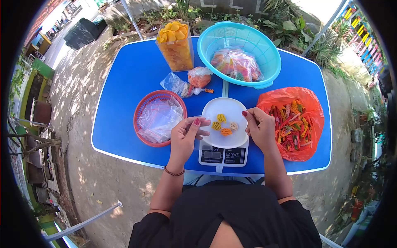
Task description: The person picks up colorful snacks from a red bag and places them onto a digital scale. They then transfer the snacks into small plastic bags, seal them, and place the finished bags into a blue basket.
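Observation:
My left hand (pixel 188 134) is closed, thumb against fingers, on a clear plastic bag (pixel 203 142) that is hard to see against the scale. At the plate's right edge, my right hand (pixel 261 126) has its fingers curled into a pinch; whatever may be in them is hidden. Between the hands lies a round white plate (pixel 223 106) on a digital kitchen scale (pixel 223 156). Several yellow, orange and pale crackers (pixel 226 132) rest on the plate. Close to my right hand is a red plastic bag (pixel 314 108) of colourful crackers (pixel 294 128).
An orange-red basket (pixel 137 126) holds clear zip bags (pixel 159 118). Behind stand a tub of yellow chips (pixel 175 51) and a turquoise basket (pixel 266 49) with filled packets (pixel 237 64). Knotted plastic bags (pixel 198 77) lie between them on the blue table (pixel 118 89).

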### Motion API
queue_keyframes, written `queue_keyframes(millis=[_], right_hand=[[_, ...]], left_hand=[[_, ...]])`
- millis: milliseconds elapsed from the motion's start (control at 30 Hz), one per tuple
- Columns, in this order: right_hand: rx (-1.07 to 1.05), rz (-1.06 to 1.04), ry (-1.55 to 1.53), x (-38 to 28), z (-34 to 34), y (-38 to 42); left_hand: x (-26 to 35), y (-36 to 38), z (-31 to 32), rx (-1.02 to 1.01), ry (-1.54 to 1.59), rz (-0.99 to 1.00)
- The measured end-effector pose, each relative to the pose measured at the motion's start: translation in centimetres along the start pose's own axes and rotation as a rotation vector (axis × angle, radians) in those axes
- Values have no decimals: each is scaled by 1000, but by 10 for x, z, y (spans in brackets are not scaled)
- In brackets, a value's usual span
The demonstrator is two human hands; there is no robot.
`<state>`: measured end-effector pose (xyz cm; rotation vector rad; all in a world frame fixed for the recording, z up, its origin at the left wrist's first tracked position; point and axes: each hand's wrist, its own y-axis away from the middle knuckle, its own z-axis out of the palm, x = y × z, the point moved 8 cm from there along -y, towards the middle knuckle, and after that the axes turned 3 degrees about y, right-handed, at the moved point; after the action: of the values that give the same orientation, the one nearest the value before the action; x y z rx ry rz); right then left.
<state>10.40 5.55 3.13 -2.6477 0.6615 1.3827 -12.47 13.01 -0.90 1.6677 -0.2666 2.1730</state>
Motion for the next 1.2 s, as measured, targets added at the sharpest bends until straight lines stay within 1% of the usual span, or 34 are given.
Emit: queue_keyframes(millis=[100, 200, 300, 400, 433, 500, 533, 600, 633, 700, 800, 900, 1000, 1100, 1133, 1200], right_hand=[[162, -341, -134, -12, 0, 5], [170, -549, 111, -35, -2, 16], [105, -559, 17, -30, 2, 16], [-7, -478, -66, -41, 3, 23], [-33, -540, -82, -48, 6, 27], [-82, -666, -112, -60, 11, 35], [-129, -657, -88, -59, 14, 36], [-226, -639, -40, -55, 21, 39], [-238, -656, -7, -52, 23, 42], [-262, -692, 60, -46, 25, 48], [-492, -451, 199, -36, 32, 53], [-409, -455, 60, -36, 30, 50], [-273, -402, -194, -30, 27, 37], [97, -671, 229, -30, 26, 32], [32, -592, 354, -28, 33, 31], [32, -612, 403, -25, 40, 32]], left_hand=[[-6, 0, 5, -10, 3, 8], [-4, 1, 9, -22, -8, 6], [-5, 3, 13, -54, -30, 27], [-2, 7, 20, -83, -109, 55], [0, 9, 24, -91, -143, 59], [16, 13, 34, -121, -422, 112], [20, 15, 38, -137, -562, 139], [24, 19, 47, -210, -616, 240], [26, 22, 51, -246, -643, 290], [26, 29, 60, -369, -741, 283], [25, 41, 70, -513, -801, 243], [25, 42, 68, -472, -725, 269], [15, 35, 55, -428, -698, 136], [5, 30, 36, -286, -486, 83], [-4, 27, 30, -255, -323, -19], [-10, 25, 24, -200, -53, -139]])
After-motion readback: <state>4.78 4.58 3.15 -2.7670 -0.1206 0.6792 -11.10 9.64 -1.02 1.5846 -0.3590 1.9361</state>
